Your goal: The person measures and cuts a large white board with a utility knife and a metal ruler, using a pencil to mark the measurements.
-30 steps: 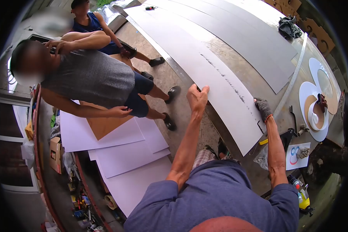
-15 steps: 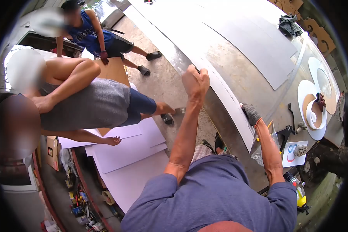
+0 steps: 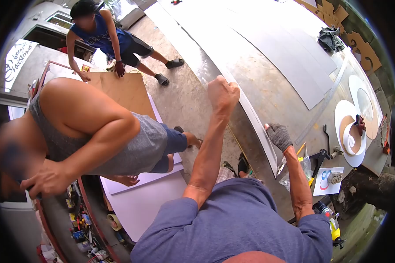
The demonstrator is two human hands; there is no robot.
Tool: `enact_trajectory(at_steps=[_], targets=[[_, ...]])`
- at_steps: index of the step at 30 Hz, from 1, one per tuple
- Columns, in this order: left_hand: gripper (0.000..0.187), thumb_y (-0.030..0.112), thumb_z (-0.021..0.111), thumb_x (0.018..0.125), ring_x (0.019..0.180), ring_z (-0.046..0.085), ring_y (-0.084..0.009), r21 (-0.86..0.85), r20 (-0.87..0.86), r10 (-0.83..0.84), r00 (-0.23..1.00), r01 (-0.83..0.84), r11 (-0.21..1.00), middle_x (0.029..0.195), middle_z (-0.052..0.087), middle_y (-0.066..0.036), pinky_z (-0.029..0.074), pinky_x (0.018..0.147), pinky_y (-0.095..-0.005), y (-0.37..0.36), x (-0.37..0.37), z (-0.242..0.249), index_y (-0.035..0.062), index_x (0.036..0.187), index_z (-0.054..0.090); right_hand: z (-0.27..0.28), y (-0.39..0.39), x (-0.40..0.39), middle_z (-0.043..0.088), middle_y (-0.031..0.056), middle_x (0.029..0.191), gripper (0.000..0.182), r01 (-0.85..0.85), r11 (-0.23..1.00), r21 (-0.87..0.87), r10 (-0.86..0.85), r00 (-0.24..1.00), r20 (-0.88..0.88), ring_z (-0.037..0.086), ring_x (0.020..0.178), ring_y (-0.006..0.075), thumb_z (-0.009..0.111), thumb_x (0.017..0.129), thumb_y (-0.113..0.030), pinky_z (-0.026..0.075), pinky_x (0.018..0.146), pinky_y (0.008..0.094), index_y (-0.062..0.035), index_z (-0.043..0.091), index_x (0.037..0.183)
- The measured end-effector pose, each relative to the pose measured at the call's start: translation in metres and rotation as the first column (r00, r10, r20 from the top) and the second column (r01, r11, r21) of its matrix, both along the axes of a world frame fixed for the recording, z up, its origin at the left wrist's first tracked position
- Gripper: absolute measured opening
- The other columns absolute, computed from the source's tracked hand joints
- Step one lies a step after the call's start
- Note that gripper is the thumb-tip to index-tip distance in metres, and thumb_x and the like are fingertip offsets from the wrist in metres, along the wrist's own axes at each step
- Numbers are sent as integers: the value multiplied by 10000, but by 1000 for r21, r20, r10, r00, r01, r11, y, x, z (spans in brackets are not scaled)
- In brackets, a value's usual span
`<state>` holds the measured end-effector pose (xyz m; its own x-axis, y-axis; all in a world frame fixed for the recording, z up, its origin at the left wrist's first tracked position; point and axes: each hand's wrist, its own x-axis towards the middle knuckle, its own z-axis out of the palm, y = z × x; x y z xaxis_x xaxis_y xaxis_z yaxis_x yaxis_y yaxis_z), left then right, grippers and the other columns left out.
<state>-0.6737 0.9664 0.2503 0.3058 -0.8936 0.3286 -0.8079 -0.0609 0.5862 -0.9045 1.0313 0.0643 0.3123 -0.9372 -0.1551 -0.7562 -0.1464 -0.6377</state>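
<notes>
A long, narrow white strip [image 3: 253,120] runs along the near side of the metal table [image 3: 267,105]. My left hand [image 3: 224,94], bare, is closed in a fist over the strip's left edge, with the knuckles up. Whatever is inside that fist is hidden. My right hand [image 3: 279,136] wears a grey fingerless glove and lies low at the strip's right edge. Its thumb stretches out toward the strip, and the other fingers are partly hidden. Beyond it on the table lie grey-white sheets [image 3: 289,65].
At the right are white ring-shaped cutouts [image 3: 350,131], a black brush [image 3: 326,136] and a paper marked 8 [image 3: 328,180]. One person in a grey top [image 3: 131,140] stands close on my left. Another, in blue [image 3: 98,33], leans on a brown board [image 3: 116,90].
My right hand has shifted slightly left and down, off the strip's surface to its edge. My left hand stays nearly in place. The person in grey has leaned nearer; the one in blue has turned.
</notes>
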Motion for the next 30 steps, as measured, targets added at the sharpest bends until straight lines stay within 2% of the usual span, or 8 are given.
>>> enact_trajectory(at_steps=[3,6,11,12,14,22,26,30], targets=[[211,109,619,710,610,655,-427,13,31,10,999,-10,1000,611,596,-290,536,564,-435,-2,-7,-1,-83,624,605,67,20,9,705,149,836,594,119,931,346,-298,795,528,665,729,232,491,960,-548,515,696,348,-8,683,1114],[192,117,616,694,635,673,-409,69,46,-1,999,-2,998,637,615,-285,553,581,-432,-4,-11,1,-65,633,628,133,32,8,694,94,847,688,0,885,467,-385,565,730,621,730,129,542,925,-606,509,675,294,6,634,1226],[166,101,604,681,647,686,-396,-117,39,-31,999,35,992,644,630,-269,573,627,-439,-12,-18,-15,-55,639,643,200,48,11,650,87,773,546,-103,946,309,-67,868,493,572,654,112,636,926,-363,498,625,300,19,566,1310],[152,98,615,678,673,698,-384,71,4,4,1000,-4,997,664,645,-257,580,645,-425,-10,-22,4,-47,662,658,207,49,15,647,93,754,519,-87,949,302,-66,884,463,565,645,110,628,927,-324,492,618,300,22,564,1309],[163,88,607,677,679,699,-388,96,-13,15,1000,-13,995,665,638,-278,579,650,-423,-12,-23,7,-68,663,654,208,50,21,608,120,677,434,-67,980,189,-12,920,391,535,617,114,577,930,-215,479,596,318,40,566,1281],[172,88,610,682,656,693,-395,114,-49,11,999,-5,993,643,633,-278,578,636,-415,-10,-23,7,-76,654,652,212,48,30,603,228,711,378,-77,997,17,67,938,341,598,591,289,569,892,-135,497,606,380,67,594,1211],[183,95,600,685,634,685,-389,-124,8,-57,998,58,991,625,604,-292,559,605,-428,-7,-20,-3,-78,639,637,214,50,32,622,275,756,369,-57,997,-59,70,962,264,624,652,413,583,877,-142,503,607,421,68,604,1179],[168,89,597,693,685,691,-399,97,-40,-21,999,25,995,687,639,-275,570,643,-433,-11,-24,10,-69,674,649,221,50,34,601,250,708,230,-87,977,-195,99,994,53,617,680,437,611,856,-200,471,604,508,10,634,948]])
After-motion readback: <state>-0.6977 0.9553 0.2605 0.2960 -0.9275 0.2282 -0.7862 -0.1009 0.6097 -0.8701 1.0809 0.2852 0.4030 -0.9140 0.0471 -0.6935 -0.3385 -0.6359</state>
